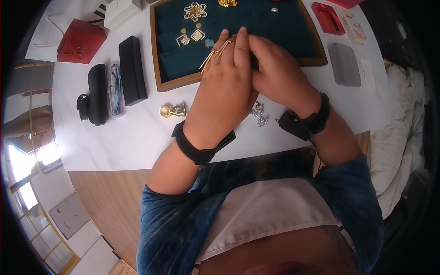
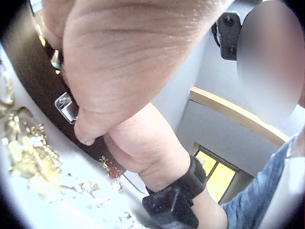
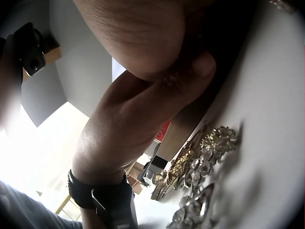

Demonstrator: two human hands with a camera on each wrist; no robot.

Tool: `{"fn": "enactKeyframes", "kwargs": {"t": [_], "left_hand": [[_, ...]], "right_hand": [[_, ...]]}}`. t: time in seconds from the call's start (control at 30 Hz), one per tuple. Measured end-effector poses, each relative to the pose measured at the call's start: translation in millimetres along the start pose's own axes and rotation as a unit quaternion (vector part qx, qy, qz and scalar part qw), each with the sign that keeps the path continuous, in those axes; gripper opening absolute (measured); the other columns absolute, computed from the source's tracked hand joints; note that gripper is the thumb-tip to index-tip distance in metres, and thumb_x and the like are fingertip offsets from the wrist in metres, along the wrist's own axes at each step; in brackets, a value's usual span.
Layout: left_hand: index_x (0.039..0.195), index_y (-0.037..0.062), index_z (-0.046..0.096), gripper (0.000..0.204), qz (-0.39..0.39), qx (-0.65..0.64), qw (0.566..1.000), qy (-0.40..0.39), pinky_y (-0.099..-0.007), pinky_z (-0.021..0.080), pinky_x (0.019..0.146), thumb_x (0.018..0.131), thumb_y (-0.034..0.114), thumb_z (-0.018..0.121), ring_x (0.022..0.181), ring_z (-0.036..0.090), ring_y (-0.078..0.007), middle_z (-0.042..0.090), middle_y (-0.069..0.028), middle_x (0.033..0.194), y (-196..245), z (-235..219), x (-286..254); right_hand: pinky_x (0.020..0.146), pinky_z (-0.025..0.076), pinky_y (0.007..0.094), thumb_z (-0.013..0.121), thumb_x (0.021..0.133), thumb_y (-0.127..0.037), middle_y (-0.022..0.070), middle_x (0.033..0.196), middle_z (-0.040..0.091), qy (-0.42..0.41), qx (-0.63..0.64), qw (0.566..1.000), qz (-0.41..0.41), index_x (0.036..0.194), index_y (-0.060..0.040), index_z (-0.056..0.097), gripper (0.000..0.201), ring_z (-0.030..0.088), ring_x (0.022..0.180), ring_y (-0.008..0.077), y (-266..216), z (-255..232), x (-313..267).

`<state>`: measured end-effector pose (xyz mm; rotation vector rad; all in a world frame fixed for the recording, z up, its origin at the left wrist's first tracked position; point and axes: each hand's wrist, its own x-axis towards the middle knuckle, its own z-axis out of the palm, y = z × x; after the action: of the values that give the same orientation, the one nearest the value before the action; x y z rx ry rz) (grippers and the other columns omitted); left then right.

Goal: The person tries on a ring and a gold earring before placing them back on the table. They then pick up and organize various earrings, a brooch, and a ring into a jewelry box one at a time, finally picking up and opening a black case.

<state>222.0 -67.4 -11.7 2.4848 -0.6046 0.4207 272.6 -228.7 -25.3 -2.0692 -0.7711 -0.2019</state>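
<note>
In the head view, the left hand (image 1: pixel 224 89) lies over the right hand (image 1: pixel 279 73) at the tray's (image 1: pixel 181 82) near edge. The left fingers are straight and point away from the body; a gold piece with long thin bars (image 1: pixel 215 54) sits across them. The right fingers are hidden beneath the left hand. Two diamond-shaped earrings (image 1: pixel 198 35) and a small turquoise piece (image 1: pixel 209 42) lie on the green lining just left of the fingertips. Both wrist views show the hands close together, and whether something is between the palms cannot be seen.
Gold jewelry (image 1: pixel 172 110) and silver jewelry (image 1: pixel 260 114) lie before the tray, on either side of the left hand. Black cases (image 1: pixel 133 71) and a red bag (image 1: pixel 81 41) stand at left. At right are a red box (image 1: pixel 328 19) and a grey case (image 1: pixel 344 65).
</note>
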Motion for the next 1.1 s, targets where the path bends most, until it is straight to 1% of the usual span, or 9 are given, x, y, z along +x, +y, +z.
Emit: {"fn": "enactKeyframes", "kwargs": {"t": [0.2, 0.73, 0.83, 1.1], "left_hand": [[0.160, -0.0095, 0.031, 0.094, -0.003, -0.004, 1.000, 0.000, -0.0524, 0.039, 0.123, 0.082, 0.004, 0.080, 0.150, 0.043, -0.0513, 0.055, -0.0351, 0.145, 1.4, -0.9, 0.1], [0.160, -0.0098, 0.031, 0.093, 0.001, 0.005, 1.000, 0.001, -0.0524, 0.039, 0.122, 0.083, 0.005, 0.079, 0.150, 0.043, -0.0513, 0.053, -0.0351, 0.148, 0.9, -1.0, -0.4], [0.155, -0.0141, 0.037, 0.088, 0.008, 0.023, 1.000, 0.013, -0.0497, 0.042, 0.122, 0.080, 0.005, 0.079, 0.143, 0.051, -0.0506, 0.057, -0.0325, 0.140, 2.6, -1.0, -0.1], [0.155, -0.0140, 0.038, 0.087, 0.008, 0.030, 0.999, 0.017, -0.0497, 0.043, 0.121, 0.082, 0.006, 0.079, 0.143, 0.051, -0.0506, 0.057, -0.0317, 0.139, 2.9, -0.6, -1.4]], "right_hand": [[0.082, 0.056, 0.0511, 0.071, 0.088, -0.009, 0.0215, 0.104, 0.070, -0.006, 0.009, 1.000, 0.016, 0.110, -0.0007, 0.061, 0.025, 0.069, 0.097, 0.0449, -3.5, -1.4, 0.2], [0.082, 0.056, 0.0512, 0.071, 0.089, -0.009, 0.0216, 0.104, 0.071, -0.001, 0.006, 1.000, 0.006, 0.110, -0.0009, 0.061, 0.025, 0.069, 0.097, 0.0453, -4.0, -1.1, 0.1], [0.082, 0.057, 0.0512, 0.072, 0.088, -0.010, 0.0211, 0.104, 0.071, -0.002, 0.003, 1.000, 0.008, 0.111, -0.0014, 0.061, 0.026, 0.069, 0.097, 0.0449, -3.0, -0.8, -0.6], [0.082, 0.057, 0.0507, 0.072, 0.088, -0.012, 0.0198, 0.104, 0.071, -0.003, -0.003, 1.000, 0.018, 0.111, -0.0026, 0.063, 0.026, 0.069, 0.097, 0.0440, -5.6, -1.9, -0.4]]}}
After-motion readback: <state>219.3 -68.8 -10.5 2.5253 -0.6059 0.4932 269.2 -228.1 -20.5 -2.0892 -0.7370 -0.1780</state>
